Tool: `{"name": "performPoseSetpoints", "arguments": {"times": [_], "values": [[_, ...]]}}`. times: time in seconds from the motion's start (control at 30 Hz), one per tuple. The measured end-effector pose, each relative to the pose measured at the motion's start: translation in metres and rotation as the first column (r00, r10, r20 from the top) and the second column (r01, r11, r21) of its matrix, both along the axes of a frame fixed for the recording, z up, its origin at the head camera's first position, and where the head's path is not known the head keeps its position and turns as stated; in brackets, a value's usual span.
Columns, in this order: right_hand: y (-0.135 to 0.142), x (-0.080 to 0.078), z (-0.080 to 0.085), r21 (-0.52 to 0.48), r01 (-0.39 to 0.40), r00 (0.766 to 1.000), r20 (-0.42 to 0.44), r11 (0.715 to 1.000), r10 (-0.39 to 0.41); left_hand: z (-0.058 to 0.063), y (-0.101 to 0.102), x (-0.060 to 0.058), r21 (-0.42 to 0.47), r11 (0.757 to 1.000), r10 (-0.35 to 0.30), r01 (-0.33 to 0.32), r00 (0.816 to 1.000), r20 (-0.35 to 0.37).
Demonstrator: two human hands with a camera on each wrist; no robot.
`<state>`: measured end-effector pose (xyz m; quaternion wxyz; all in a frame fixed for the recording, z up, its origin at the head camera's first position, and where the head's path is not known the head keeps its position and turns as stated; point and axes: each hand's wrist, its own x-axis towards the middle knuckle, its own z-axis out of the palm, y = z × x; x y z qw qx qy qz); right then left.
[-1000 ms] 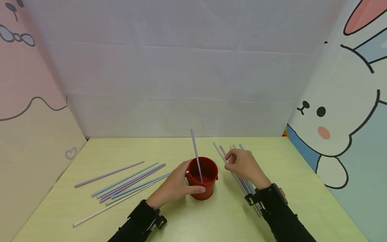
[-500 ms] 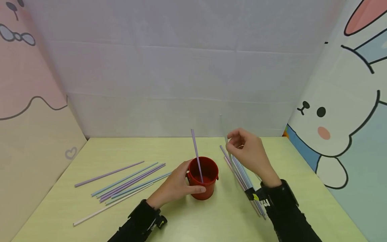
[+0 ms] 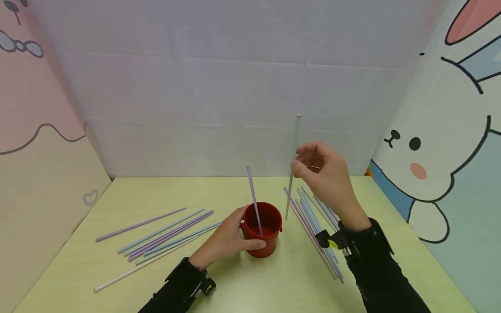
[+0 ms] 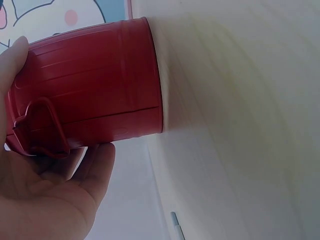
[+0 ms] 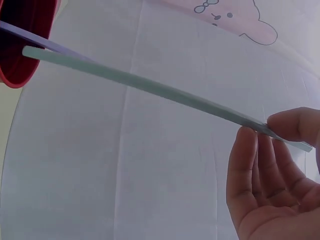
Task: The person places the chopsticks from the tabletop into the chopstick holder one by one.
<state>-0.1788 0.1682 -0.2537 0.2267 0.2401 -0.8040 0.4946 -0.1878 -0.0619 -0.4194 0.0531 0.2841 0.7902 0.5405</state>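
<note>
My left hand (image 3: 227,243) holds a small red bucket (image 3: 270,248) upright on the table, thumb across its near side and fingers round the left. A purple straw (image 3: 252,187) leans inside it, its upper end above the rim. In the left wrist view the bucket (image 4: 95,80) shows its folded handle against the palm. Up and to the right of the bucket, my right hand (image 3: 328,178) pinches a pale green straw (image 3: 295,134) between thumb and fingertips. The green straw (image 5: 125,79) stands nearly upright, and its lower end hangs just beside the bucket rim, apart from it.
Several purple, blue, green and white straws (image 3: 172,234) lie spread on the pale yellow table (image 3: 250,291) at the left. Another group of pink, blue, purple and green straws (image 3: 313,226) lies at the right, partly beneath my right forearm. A pale cloth wall (image 3: 195,95) stands behind.
My right hand has picked the pale green straw from the right group, lifted it and turned it nearly upright. The left hand and bucket have stayed put.
</note>
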Motion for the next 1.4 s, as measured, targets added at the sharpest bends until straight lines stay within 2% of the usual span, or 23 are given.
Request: {"name": "performPoseSetpoints", "arguments": {"times": [0.13, 0.23, 0.37, 0.63, 0.77, 0.9, 1.03, 1.1, 1.17, 1.4], "values": [[-0.01, 0.001, 0.001, -0.065, -0.031, 0.999, 0.004, 0.997, 0.032, -0.013, -0.002, -0.008, -0.017, 1.0, 0.004, -0.004, 1.0, -0.007], [-0.014, -0.002, -0.008, -0.087, -0.042, 0.999, 0.018, 0.995, 0.044, -0.007, -0.002, -0.004, -0.009, 1.0, 0.001, -0.001, 1.0, -0.005], [-0.018, -0.007, -0.025, -0.071, -0.029, 0.999, 0.03, 0.997, 0.031, 0.01, -0.001, 0.005, 0.01, 1.0, -0.008, 0.008, 1.0, 0.004], [-0.024, -0.016, -0.057, -0.038, 0.001, 0.997, 0.071, 0.999, 0.002, 0.018, 0.0, 0.009, 0.01, 1.0, -0.019, 0.019, 1.0, 0.004], [-0.023, -0.028, -0.082, -0.034, 0.012, 0.995, 0.096, 0.999, -0.009, 0.014, 0.0, 0.007, 0.024, 0.999, -0.027, 0.027, 1.0, -0.008], [-0.022, -0.038, -0.103, -0.001, 0.035, 0.995, 0.089, 0.999, -0.035, 0.002, 0.0, 0.001, 0.021, 1.0, -0.022, 0.023, 1.0, -0.016], [-0.024, -0.039, -0.109, 0.022, 0.032, 0.996, 0.079, 0.999, -0.033, -0.012, -0.001, -0.007, 0.0, 1.0, -0.012, 0.012, 1.0, -0.018], [-0.026, -0.039, -0.11, 0.036, 0.035, 0.997, 0.073, 0.999, -0.037, -0.014, -0.001, -0.009, -0.005, 1.0, -0.012, 0.012, 1.0, -0.019], [-0.027, -0.038, -0.112, 0.05, 0.037, 0.997, 0.068, 0.998, -0.04, -0.013, -0.001, -0.008, -0.005, 1.0, -0.014, 0.014, 1.0, -0.024], [-0.031, -0.039, -0.117, 0.073, 0.029, 0.996, 0.078, 0.997, -0.035, 0.006, -0.001, 0.004, 0.007, 1.0, -0.017, 0.017, 1.0, -0.022]]}}
